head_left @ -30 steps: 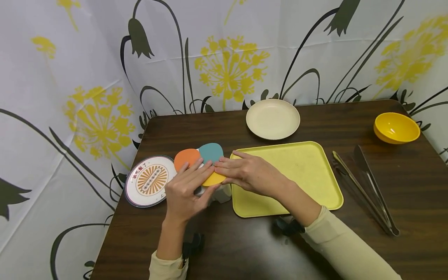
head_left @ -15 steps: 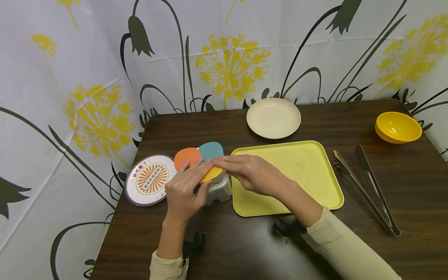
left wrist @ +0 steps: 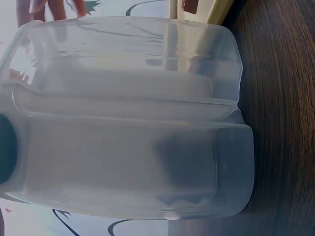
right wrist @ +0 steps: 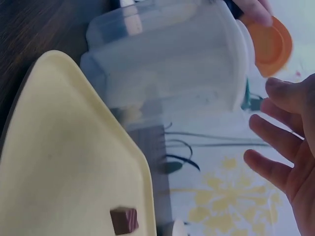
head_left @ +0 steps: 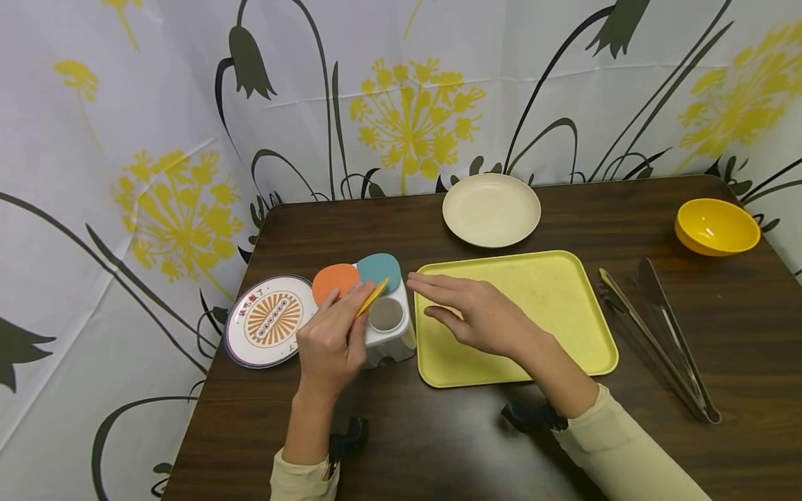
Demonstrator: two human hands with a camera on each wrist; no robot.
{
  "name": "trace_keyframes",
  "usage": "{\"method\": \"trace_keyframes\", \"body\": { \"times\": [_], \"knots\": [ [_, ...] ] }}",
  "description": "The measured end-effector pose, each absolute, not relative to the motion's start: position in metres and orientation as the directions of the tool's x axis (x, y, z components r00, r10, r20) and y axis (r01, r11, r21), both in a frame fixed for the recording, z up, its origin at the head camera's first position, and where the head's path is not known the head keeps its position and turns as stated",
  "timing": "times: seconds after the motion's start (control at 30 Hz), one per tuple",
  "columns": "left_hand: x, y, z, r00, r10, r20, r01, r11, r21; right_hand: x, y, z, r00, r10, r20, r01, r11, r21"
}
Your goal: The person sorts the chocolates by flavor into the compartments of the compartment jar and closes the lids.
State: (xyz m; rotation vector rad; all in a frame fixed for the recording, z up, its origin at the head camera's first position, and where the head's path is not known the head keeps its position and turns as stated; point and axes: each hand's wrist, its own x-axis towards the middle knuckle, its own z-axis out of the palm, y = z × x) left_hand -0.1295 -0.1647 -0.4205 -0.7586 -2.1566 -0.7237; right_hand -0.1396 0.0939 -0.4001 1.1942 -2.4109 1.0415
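Note:
A translucent plastic storage box point(left wrist: 123, 147) with round coloured lids stands on the table left of the yellow tray point(head_left: 551, 306). Its orange lid point(head_left: 335, 278) and teal lid point(head_left: 379, 271) lie flat. My left hand point(head_left: 328, 341) holds the yellow lid point(head_left: 372, 298), which is tipped up on edge. Beside that lid a round opening point(head_left: 386, 314) shows in the box top. To the right of the box, my right hand point(head_left: 479, 309) hovers over the tray with its fingers extended and nothing in them. A small brown block point(right wrist: 124, 220) sits on the tray in the right wrist view.
A patterned round plate point(head_left: 271, 322) is left of the box. Behind the tray lies a cream plate point(head_left: 491, 210). Tongs point(head_left: 679, 341) and another long utensil point(head_left: 645, 334) rest right of the tray, and a yellow bowl point(head_left: 717, 227) stands at the back right.
The yellow lid has swung up from nearly flat, uncovering the opening. My right hand has let go of it and moved right, while my left hand stays with the lid.

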Motion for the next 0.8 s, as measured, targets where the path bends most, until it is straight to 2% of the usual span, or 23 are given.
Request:
{"method": "trace_keyframes", "body": {
  "times": [0.27,0.47,0.63,0.8],
  "knots": [
    [-0.131,-0.163,-0.421,-0.558,0.27,0.784,0.697,0.665,0.267,-0.127,0.137,-0.41,-0.769,-0.448,0.457,-0.639,0.518,-0.568],
    [-0.13,-0.163,-0.421,-0.557,0.264,0.788,0.698,0.663,0.271,-0.11,0.182,-0.422,-0.852,-0.256,0.457,-0.497,0.67,-0.551],
    [-0.13,-0.163,-0.421,-0.56,0.26,0.787,0.698,0.659,0.279,-0.09,0.224,-0.43,-0.909,0.017,0.417,-0.243,0.791,-0.562],
    [-0.13,-0.163,-0.421,-0.561,0.261,0.785,0.699,0.657,0.281,-0.068,0.263,-0.437,-0.928,0.284,0.24,0.096,0.807,-0.583]
  ]
}}
